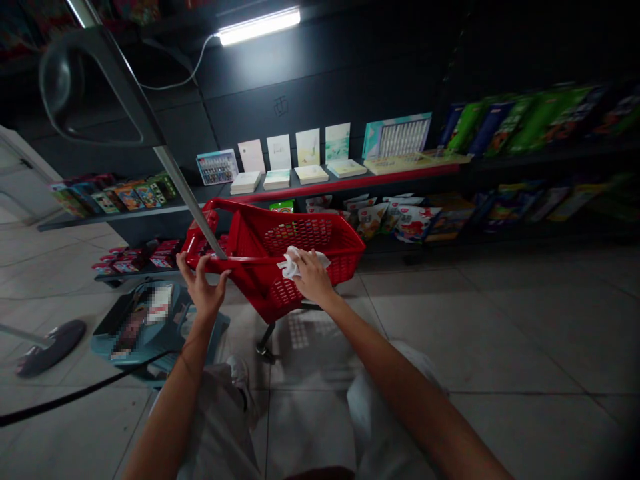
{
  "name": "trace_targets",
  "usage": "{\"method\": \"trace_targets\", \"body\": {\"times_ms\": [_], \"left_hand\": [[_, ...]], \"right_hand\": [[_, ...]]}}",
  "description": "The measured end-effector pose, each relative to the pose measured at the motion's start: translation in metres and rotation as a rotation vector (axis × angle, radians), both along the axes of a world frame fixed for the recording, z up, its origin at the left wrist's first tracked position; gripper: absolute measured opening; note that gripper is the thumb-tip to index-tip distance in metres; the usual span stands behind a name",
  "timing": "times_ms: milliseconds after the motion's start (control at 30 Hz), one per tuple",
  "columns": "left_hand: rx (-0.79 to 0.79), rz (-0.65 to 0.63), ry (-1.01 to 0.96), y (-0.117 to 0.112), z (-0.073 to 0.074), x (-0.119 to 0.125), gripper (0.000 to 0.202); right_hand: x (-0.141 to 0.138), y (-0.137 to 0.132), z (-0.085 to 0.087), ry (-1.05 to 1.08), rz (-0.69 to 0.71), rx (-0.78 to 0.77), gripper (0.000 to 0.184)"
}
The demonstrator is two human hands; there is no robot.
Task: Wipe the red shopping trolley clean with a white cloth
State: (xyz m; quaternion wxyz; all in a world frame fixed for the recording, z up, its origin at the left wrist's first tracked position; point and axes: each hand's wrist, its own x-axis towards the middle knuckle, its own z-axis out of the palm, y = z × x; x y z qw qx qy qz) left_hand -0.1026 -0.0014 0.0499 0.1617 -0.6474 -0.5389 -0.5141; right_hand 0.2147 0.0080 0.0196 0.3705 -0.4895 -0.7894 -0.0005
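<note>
A small red plastic shopping cart (253,288) stands on the floor in front of me, its sides pierced with holes. My left hand (204,293) grips the near rim at the cart's handle end, fingers over the edge and thumb to the right. A crumpled white cloth (290,267) is in my right hand (314,279), which presses it against the top rim of the near side. Some of the cloth shows past the fingertips; the palm side is hidden.
A metal pole with a dark grip (135,113) slants across the cart's left end. At lower left are a blue-green stool (107,343) with items on it, a round dark base (55,347) and a black cable (90,385). Behind runs a shelf (300,192) with books and bagged goods.
</note>
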Motion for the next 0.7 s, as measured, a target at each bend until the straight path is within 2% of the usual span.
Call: {"method": "trace_targets", "body": {"times_ms": [133,267,400,467,600,700], "left_hand": [[-0.001,-0.005,0.018,-0.001,0.001,-0.002,0.065],[-0.016,0.025,0.026,-0.001,0.005,-0.006,0.069],[-0.013,0.017,0.041,0.000,0.007,-0.007,0.068],[-0.005,0.016,0.058,0.001,0.007,-0.009,0.067],[0.004,0.003,0.073,0.002,0.006,-0.011,0.067],[-0.012,-0.010,0.058,0.002,0.008,-0.010,0.067]], "right_hand": [[-0.012,-0.005,0.007,0.017,0.059,0.005,0.070],[-0.015,-0.007,0.012,0.014,0.112,-0.016,0.082],[-0.008,0.000,0.012,0.037,0.054,-0.038,0.055],[0.004,0.006,0.011,0.037,0.009,-0.060,0.045],[0.046,0.023,0.009,0.046,-0.011,-0.161,0.039],[0.076,0.035,0.011,0.186,-0.029,-0.202,0.037]]}}
